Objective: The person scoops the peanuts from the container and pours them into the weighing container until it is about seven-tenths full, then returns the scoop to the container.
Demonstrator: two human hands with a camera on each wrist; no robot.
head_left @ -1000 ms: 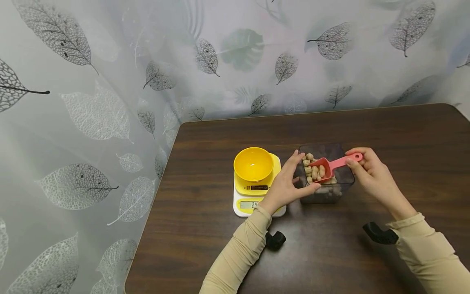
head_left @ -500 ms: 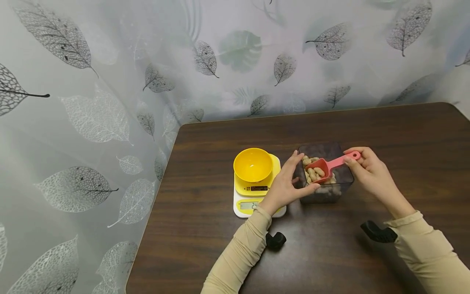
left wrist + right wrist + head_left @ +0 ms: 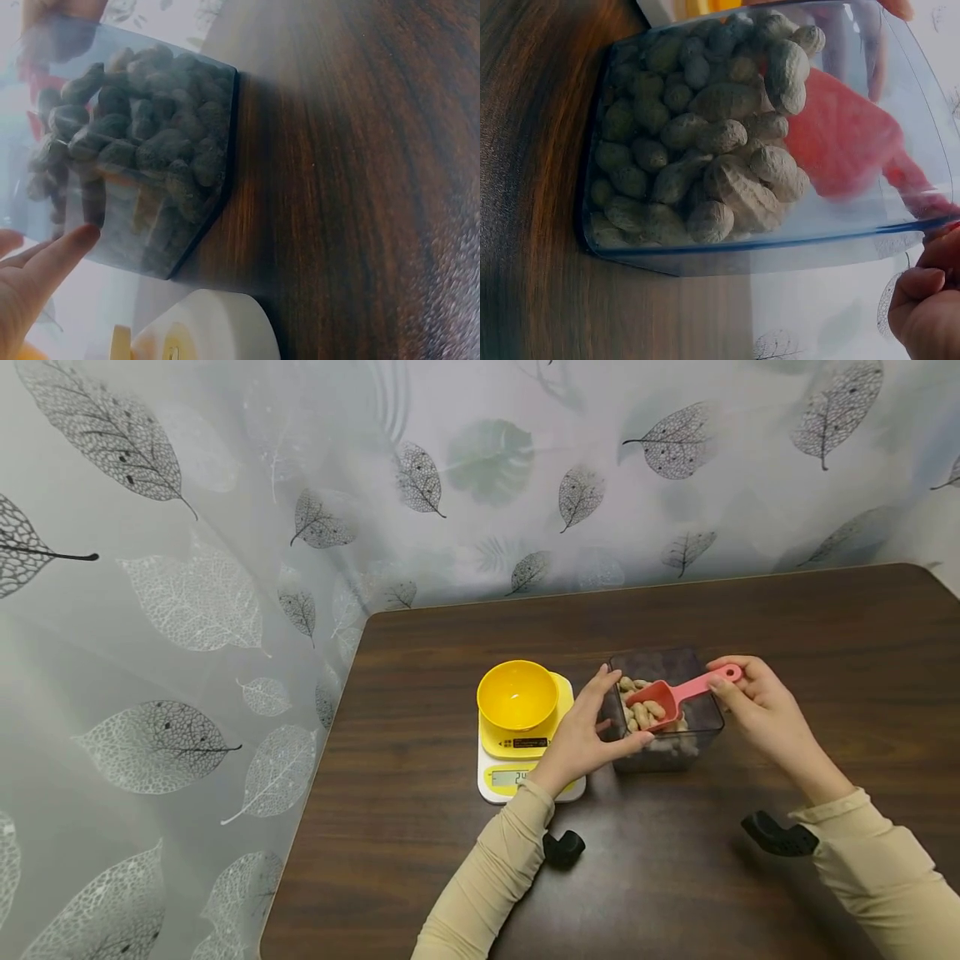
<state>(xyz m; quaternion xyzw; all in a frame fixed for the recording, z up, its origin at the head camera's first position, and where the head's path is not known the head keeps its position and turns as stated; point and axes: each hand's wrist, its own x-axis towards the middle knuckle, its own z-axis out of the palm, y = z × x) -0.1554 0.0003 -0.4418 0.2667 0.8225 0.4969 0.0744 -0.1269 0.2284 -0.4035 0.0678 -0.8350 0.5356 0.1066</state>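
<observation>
In the head view, a dark see-through plastic container [image 3: 667,760] holds unshelled peanuts [image 3: 735,187]. My left hand [image 3: 581,735] steadies its left side, thumb along the front rim and straight fingers spread toward the back-left corner. In the left wrist view a fingertip [image 3: 86,236] touches the clear wall. With my right hand [image 3: 765,710] I pinch the end of a pink scoop's handle between thumb and fingers. The scoop [image 3: 667,700] slants down to the left inside the container, its bowl among the peanuts with several lying in it. The right wrist view shows the red bowl through the wall.
Left of the container stands a yellow-and-white kitchen scale [image 3: 495,793] bearing a yellow bowl [image 3: 517,693]. Its display is partly covered by my left hand. Black wrist-camera pieces [image 3: 562,850] hang beside the sleeves. A leaf-patterned curtain [image 3: 480,527] borders the brown table [image 3: 390,827].
The scoop has shifted slightly left, then back right and a little up, and the peanuts in its bowl lie differently. My left hand, the container and the scale have stayed put.
</observation>
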